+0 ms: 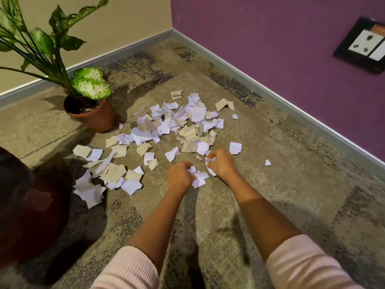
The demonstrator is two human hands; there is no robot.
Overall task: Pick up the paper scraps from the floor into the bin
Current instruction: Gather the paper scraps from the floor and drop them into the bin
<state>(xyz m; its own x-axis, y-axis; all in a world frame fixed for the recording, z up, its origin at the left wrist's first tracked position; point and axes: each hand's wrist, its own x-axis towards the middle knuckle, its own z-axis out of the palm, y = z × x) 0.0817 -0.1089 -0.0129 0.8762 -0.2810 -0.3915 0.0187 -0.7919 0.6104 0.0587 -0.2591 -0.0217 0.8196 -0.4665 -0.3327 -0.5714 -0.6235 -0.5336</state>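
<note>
1. Grey-beige carpet (pixel 270 184) fills most of my feed, running back to a corner where a purple wall (pixel 270 38) meets a beige one.
2. At the left edge I see a dark, rounded bin (pixel 31 215), blurred and close, just beside the nearest paper.
3. A potted plant (pixel 93 117) stands near the corner, at the far-left edge of the litter.
4. White and tan paper scraps (pixel 177 122) lie scattered on the carpet between the pot and the hands, in a far heap and a nearer heap to the left.
5. The left hand (pixel 179 176), its back towards me, curls its fingers around a bunch of white pieces low over the carpet.
6. The right hand (pixel 220 163), just beside it, has its fingers curled on a few more at the heap's near edge.
7. Two small crumpled bits (pixel 235 116) lie apart on the right.
</note>
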